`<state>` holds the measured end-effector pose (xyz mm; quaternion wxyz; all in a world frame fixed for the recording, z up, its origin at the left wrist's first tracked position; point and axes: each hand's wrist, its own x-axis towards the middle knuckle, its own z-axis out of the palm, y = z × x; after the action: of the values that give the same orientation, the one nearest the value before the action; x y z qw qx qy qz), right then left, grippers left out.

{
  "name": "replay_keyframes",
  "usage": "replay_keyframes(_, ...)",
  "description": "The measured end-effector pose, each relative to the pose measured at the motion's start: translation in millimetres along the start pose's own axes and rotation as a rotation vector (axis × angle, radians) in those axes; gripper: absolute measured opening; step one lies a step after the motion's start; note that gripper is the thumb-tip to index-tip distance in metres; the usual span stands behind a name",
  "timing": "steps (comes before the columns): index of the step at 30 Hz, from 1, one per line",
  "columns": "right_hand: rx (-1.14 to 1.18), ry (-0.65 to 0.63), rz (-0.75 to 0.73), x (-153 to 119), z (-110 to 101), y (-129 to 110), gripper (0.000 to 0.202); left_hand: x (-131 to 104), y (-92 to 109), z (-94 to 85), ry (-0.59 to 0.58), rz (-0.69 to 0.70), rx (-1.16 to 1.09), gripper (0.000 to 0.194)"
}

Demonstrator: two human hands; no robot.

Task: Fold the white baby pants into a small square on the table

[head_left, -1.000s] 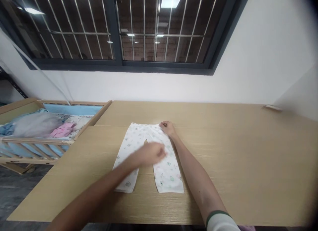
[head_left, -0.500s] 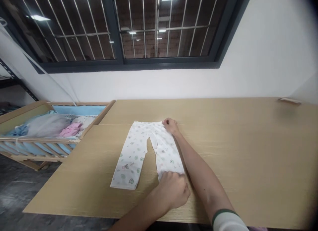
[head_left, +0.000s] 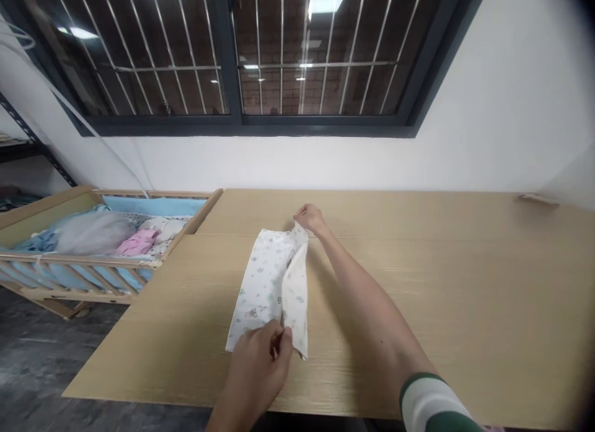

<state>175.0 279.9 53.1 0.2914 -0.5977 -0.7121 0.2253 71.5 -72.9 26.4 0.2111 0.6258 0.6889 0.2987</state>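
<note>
A small pair of white printed pants (head_left: 263,277) lies on the tan tabletop, the right leg lifted and partly folded over toward the left leg. At the waistband's right corner, my right hand (head_left: 309,219) is closed in a pinch and holds the cloth up off the table. My left hand (head_left: 263,364) is closed near the leg hems, pinching the edge of the lifted leg between thumb and fingers. The left leg stays flat, its hem partly hidden behind my left hand.
The tan board tabletop (head_left: 418,308) reaches to the white wall. On the left stands a wooden crib (head_left: 116,274) with blue lining, holding a pink cloth (head_left: 138,241) and other fabrics. A barred window (head_left: 242,125) is above. A small flat object (head_left: 539,199) sits at the far right.
The right leg of the pants has been lifted and brought leftward over the other leg. Both hands have moved left with it; before, the pants lay flat with legs apart.
</note>
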Motion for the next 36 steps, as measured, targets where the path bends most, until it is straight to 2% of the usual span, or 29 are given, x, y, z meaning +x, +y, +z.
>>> replay_keyframes(3,0.010,-0.016,-0.010,3,22,-38,0.020,-9,-38,-18.6,0.047,-0.080,0.066,0.039)
replay_keyframes(6,-0.002,-0.030,-0.003,2,53,-65,0.026,-13,-67,-30.4,0.056,-0.159,0.145,0.036)
replay_keyframes(10,-0.037,-0.066,0.015,-7,88,-80,0.020,-17,-82,-34.6,0.058,-0.217,0.283,0.031)
replay_keyframes(13,-0.051,-0.102,0.008,-15,100,-82,0.013,-20,-86,-32.8,0.008,-0.230,0.353,0.027)
replay_keyframes(15,-0.060,-0.099,-0.002,-21,101,-83,0.016,-23,-89,-31.1,0.015,-0.234,0.413,0.027)
replay_keyframes(16,-0.063,-0.096,-0.017,-25,100,-84,0.020,-25,-91,-30.2,0.061,-0.223,0.457,0.029)
replay_keyframes(19,-0.044,-0.161,-0.177,-47,90,-89,0.037,-33,-94,-26.0,0.309,-0.062,0.590,0.031)
replay_keyframes(21,-0.006,-0.285,-0.393,-76,80,-90,0.047,-39,-91,-20.1,0.421,0.130,0.618,0.033)
replay_keyframes(24,0.005,-0.522,-0.723,-137,63,-84,0.064,-48,-83,-4.3,0.450,0.360,0.612,0.046)
replay_keyframes(26,-0.026,-0.688,-0.893,-179,53,-75,0.071,-54,-79,9.6,0.453,0.435,0.622,0.054)
replay_keyframes(29,-0.068,-0.852,-1.046,-223,45,-57,0.070,-62,-82,29.3,0.464,0.460,0.633,0.050)
replay_keyframes(32,-0.100,-0.902,-1.089,-236,47,-39,0.066,-67,-92,40.7,0.458,0.492,0.665,0.048)
replay_keyframes(36,-0.145,-0.836,-1.059,-216,57,-23,0.067,-70,-98,43.5,0.445,0.481,0.695,0.059)
